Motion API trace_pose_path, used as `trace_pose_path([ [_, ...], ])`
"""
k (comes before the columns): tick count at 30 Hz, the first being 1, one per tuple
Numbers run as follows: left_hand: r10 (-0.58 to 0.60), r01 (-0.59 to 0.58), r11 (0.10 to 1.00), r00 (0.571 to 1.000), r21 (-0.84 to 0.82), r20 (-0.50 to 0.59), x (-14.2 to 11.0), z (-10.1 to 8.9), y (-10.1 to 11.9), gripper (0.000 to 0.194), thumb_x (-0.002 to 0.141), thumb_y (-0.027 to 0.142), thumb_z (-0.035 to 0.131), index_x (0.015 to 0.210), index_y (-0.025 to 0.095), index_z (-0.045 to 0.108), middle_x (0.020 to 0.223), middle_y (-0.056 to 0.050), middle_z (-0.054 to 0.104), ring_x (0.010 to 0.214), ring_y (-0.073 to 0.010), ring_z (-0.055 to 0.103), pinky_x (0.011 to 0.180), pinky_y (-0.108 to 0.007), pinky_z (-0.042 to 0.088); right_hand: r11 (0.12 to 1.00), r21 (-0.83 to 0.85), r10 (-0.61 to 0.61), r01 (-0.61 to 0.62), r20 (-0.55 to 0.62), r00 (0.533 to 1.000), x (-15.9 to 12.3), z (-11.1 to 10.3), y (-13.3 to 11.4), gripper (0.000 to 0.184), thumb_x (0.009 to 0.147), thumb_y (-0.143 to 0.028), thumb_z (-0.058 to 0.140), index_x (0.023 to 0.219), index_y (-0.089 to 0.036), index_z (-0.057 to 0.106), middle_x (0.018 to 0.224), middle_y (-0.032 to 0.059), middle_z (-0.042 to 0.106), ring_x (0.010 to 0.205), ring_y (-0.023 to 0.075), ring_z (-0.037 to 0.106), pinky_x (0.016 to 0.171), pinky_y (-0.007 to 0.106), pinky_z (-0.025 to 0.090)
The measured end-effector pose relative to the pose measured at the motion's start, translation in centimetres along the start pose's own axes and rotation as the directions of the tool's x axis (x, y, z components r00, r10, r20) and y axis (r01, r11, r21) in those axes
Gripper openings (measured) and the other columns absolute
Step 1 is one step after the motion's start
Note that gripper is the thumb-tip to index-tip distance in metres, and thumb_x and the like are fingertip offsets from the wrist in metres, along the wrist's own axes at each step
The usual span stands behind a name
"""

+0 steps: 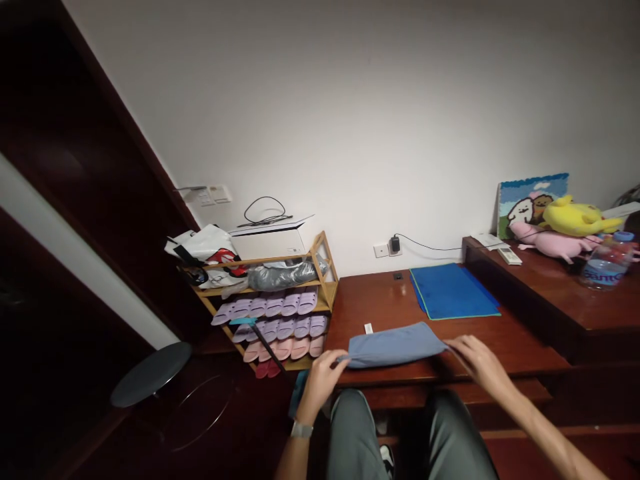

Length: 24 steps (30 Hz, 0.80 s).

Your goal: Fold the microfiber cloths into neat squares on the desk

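A folded grey-blue cloth [393, 344] lies near the front edge of the dark wooden desk [380, 300]. My left hand [324, 375] pinches the cloth's left end, fingers closed on it. My right hand [475, 361] rests at the cloth's right end, fingers together on its corner. Behind it a folded bright blue cloth [451, 291] lies flat on the desk. My knees in grey trousers show below the desk edge.
A bamboo shoe rack [320, 267] with several purple and pink slippers stands left of the desk, a white box on top. A round stool [150, 373] is at the far left. On the raised shelf at right sit plush toys [570, 223], a water bottle [605, 263] and a remote.
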State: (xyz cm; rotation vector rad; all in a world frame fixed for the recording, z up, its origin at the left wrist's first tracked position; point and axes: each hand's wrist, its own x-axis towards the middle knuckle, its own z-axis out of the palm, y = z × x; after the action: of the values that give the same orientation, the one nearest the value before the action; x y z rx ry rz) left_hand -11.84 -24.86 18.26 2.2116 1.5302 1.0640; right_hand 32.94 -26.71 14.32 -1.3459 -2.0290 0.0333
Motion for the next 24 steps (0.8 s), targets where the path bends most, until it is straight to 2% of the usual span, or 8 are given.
trace_pose_path([
  [5, 0.029, -0.026, 0.992, 0.999, -0.121, 0.023, 4.7, -5.7, 8.5, 0.022, 0.091, 0.045, 0.07, 0.096, 0.026, 0.081, 0.1, -0.003, 0.082, 0.094, -0.0237, 0.075, 0.086, -0.034, 0.06, 0.994, 0.106, 0.018, -0.012, -0.06, 0.998, 2.6, -10.9, -1.1, 0.043, 0.102, -0.059, 0.048, 0.115, -0.03, 0.077, 0.113, 0.0077, 0.078, 0.099, 0.0249, 0.074, 0.09, 0.035, 0.06],
  [7, 0.043, -0.035, 0.987, 0.998, -0.158, 0.046, 6.4, -6.6, 10.7, 0.024, 0.088, 0.048, 0.074, 0.094, 0.026, 0.082, 0.098, -0.003, 0.083, 0.092, -0.0242, 0.076, 0.084, -0.033, 0.06, 0.992, 0.128, 0.025, -0.017, -0.065, 0.998, 3.1, -14.4, -1.0, 0.043, 0.099, -0.063, 0.052, 0.109, -0.031, 0.078, 0.111, 0.0078, 0.079, 0.1, 0.0261, 0.074, 0.092, 0.037, 0.06],
  [9, 0.059, -0.034, 0.979, 0.992, -0.203, 0.115, 8.1, -6.4, 12.1, 0.026, 0.086, 0.05, 0.076, 0.091, 0.025, 0.083, 0.095, -0.003, 0.083, 0.089, -0.024, 0.076, 0.081, -0.033, 0.061, 0.99, 0.139, 0.037, -0.027, -0.064, 0.997, 3.3, -16.7, -0.1, 0.043, 0.097, -0.066, 0.055, 0.105, -0.031, 0.079, 0.108, 0.008, 0.079, 0.099, 0.0271, 0.075, 0.092, 0.038, 0.061],
  [13, 0.091, 0.002, 0.95, 0.955, -0.313, 0.282, 12.6, -2.9, 12.5, 0.035, 0.084, 0.054, 0.078, 0.089, 0.02, 0.082, 0.086, -0.006, 0.082, 0.077, -0.021, 0.074, 0.069, -0.029, 0.059, 0.984, 0.145, 0.103, -0.103, 0.006, 0.995, 4.2, -17.8, 4.5, 0.045, 0.094, -0.068, 0.058, 0.104, -0.029, 0.08, 0.105, 0.0075, 0.081, 0.086, 0.0245, 0.076, 0.081, 0.034, 0.063],
  [15, 0.082, 0.055, 0.931, 0.932, -0.361, 0.354, 15.8, -0.3, 12.3, 0.041, 0.082, 0.057, 0.079, 0.09, 0.016, 0.08, 0.078, -0.006, 0.079, 0.061, -0.0169, 0.068, 0.057, -0.026, 0.053, 0.98, 0.136, 0.14, -0.148, 0.06, 0.988, 5.9, -17.4, 7.7, 0.047, 0.094, -0.068, 0.057, 0.104, -0.028, 0.079, 0.101, 0.007, 0.081, 0.075, 0.0225, 0.075, 0.072, 0.033, 0.062],
  [17, 0.061, 0.101, 0.914, 0.923, -0.392, 0.379, 19.6, 2.3, 12.3, 0.045, 0.078, 0.059, 0.081, 0.089, 0.015, 0.079, 0.071, -0.004, 0.075, 0.049, -0.0125, 0.061, 0.048, -0.024, 0.046, 0.982, 0.11, 0.151, -0.156, 0.053, 0.987, 8.6, -17.0, 11.2, 0.048, 0.094, -0.068, 0.056, 0.102, -0.027, 0.079, 0.099, 0.0067, 0.081, 0.076, 0.0231, 0.075, 0.073, 0.034, 0.061],
  [21, 0.017, 0.1, 0.897, 0.966, -0.431, 0.259, 28.4, 6.9, 13.5, 0.049, 0.079, 0.059, 0.08, 0.094, 0.013, 0.075, 0.062, 0.0, 0.07, 0.043, -0.0115, 0.058, 0.043, -0.022, 0.042, 0.99, 0.025, 0.138, -0.136, -0.131, 0.982, 16.8, -17.2, 17.5, 0.04, 0.096, -0.056, 0.054, 0.1, -0.023, 0.078, 0.102, 0.0086, 0.081, 0.092, 0.026, 0.075, 0.088, 0.038, 0.059],
  [24, 0.029, 0.017, 0.895, 0.995, -0.446, 0.095, 34.4, 9.6, 14.9, 0.046, 0.084, 0.056, 0.077, 0.1, 0.013, 0.074, 0.072, -0.004, 0.075, 0.047, -0.014, 0.065, 0.045, -0.024, 0.047, 0.985, -0.011, 0.159, -0.17, -0.296, 0.942, 23.2, -17.9, 20.9, 0.031, 0.095, -0.042, 0.055, 0.099, -0.02, 0.077, 0.103, 0.0101, 0.081, 0.095, 0.0252, 0.074, 0.093, 0.039, 0.057],
])
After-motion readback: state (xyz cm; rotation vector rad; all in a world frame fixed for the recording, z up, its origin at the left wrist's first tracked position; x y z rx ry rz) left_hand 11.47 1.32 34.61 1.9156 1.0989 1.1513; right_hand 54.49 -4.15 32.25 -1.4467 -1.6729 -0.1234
